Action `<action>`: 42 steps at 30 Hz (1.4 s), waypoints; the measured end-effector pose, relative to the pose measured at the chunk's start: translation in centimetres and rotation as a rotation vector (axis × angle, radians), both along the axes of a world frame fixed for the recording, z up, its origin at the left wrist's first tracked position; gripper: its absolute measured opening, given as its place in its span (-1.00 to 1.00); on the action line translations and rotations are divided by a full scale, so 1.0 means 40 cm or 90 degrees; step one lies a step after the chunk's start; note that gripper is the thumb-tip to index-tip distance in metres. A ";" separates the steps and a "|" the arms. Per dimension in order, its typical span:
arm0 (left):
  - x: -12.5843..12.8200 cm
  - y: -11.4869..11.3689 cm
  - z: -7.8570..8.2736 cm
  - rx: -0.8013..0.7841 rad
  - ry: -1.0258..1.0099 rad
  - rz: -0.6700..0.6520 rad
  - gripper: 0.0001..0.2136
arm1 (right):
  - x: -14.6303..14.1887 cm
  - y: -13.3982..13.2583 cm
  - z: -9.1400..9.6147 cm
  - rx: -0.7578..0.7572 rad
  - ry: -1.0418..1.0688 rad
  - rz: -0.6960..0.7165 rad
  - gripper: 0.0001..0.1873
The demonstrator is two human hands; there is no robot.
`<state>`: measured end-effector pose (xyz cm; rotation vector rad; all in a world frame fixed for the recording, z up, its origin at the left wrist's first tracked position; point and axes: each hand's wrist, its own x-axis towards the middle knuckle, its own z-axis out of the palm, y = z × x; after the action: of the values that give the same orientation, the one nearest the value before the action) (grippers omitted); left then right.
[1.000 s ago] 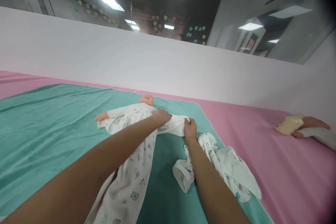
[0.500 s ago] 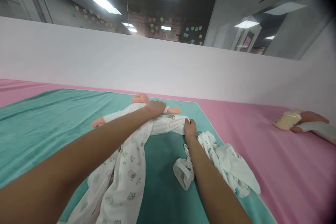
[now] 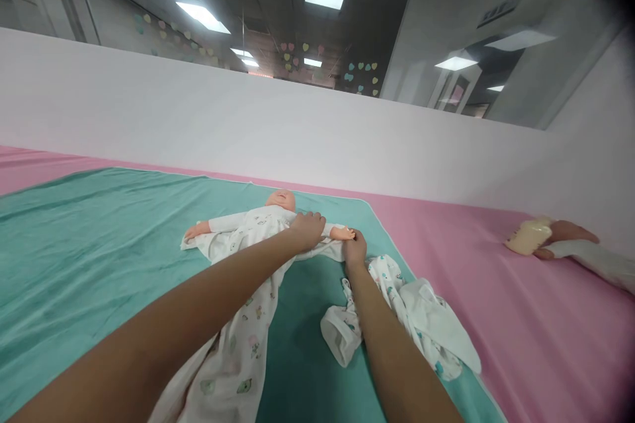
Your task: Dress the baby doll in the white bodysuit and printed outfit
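A baby doll (image 3: 282, 199) lies on its back, head toward the wall, dressed in a white long-sleeved top. An open white romper (image 3: 248, 344) with small animal prints is spread under and over it. My left hand (image 3: 308, 230) is closed around the doll's arm near the shoulder; the thumb is hidden. By the doll's hand (image 3: 342, 233), my right hand (image 3: 355, 250) pinches the end of the romper's sleeve (image 3: 327, 251), which lies beneath that arm. The doll's other arm (image 3: 221, 223) stretches out to the left over the other sleeve.
A crumpled white garment with teal prints (image 3: 387, 272) lies beside my right forearm. Everything rests on a green sheet (image 3: 99, 244) over a pink cover (image 3: 426, 231). On the right is a cream-coloured bottle (image 3: 530, 236) beside another doll's limbs (image 3: 575, 232). A white wall (image 3: 248, 119) stands behind.
The doll's arm has come down over the romper's sleeve, so its hand is now beside my right hand. The view has shifted slightly.
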<state>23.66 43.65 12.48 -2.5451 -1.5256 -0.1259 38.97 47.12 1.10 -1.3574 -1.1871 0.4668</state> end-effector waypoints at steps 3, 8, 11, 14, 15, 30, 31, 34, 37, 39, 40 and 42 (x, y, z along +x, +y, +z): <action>-0.071 -0.024 0.034 0.004 -0.018 -0.015 -0.61 | 0.010 0.001 0.003 0.003 0.022 -0.027 -0.59; -0.289 -0.097 0.052 0.069 -0.238 0.016 -0.65 | 0.021 -0.038 0.065 0.046 0.027 -0.126 -0.58; -0.412 -0.128 -0.008 0.056 -0.469 0.092 -0.63 | -0.022 -0.094 0.117 0.116 -0.023 -0.109 -0.67; -0.482 -0.128 -0.092 -0.074 -0.651 0.128 -0.59 | -0.119 -0.152 0.140 0.124 -0.085 0.136 -0.73; -0.493 -0.123 -0.115 -0.110 -0.677 0.119 -0.58 | -0.155 -0.167 0.138 0.095 -0.087 0.245 -0.69; -0.541 -0.144 -0.106 -0.254 -0.551 0.088 -0.54 | -0.247 -0.193 0.124 -0.077 -0.147 0.463 -0.64; -0.536 -0.152 -0.106 -0.209 -0.536 0.072 -0.62 | -0.249 -0.203 0.131 -0.071 -0.171 0.461 -0.64; -0.545 -0.181 -0.096 -0.179 -0.516 -0.009 -0.71 | -0.249 -0.224 0.144 -0.081 -0.177 0.481 -0.57; -0.592 -0.205 -0.072 -0.373 -0.483 -0.049 -0.72 | -0.236 -0.230 0.153 -0.119 -0.133 0.539 -0.58; -0.624 -0.215 -0.057 -0.516 -0.426 -0.072 -0.57 | -0.223 -0.234 0.166 -0.160 -0.148 0.596 -0.67; -0.633 -0.218 -0.053 -0.552 -0.403 -0.083 -0.46 | -0.217 -0.237 0.175 -0.184 -0.172 0.627 -0.71; -0.634 -0.224 -0.054 -0.534 -0.392 -0.091 -0.33 | -0.210 -0.248 0.191 -0.226 -0.239 0.660 -0.63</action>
<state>-1.72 34.71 10.31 -3.5179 -1.8852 -0.3918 30.55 37.19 8.73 -1.0407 -2.1840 1.2304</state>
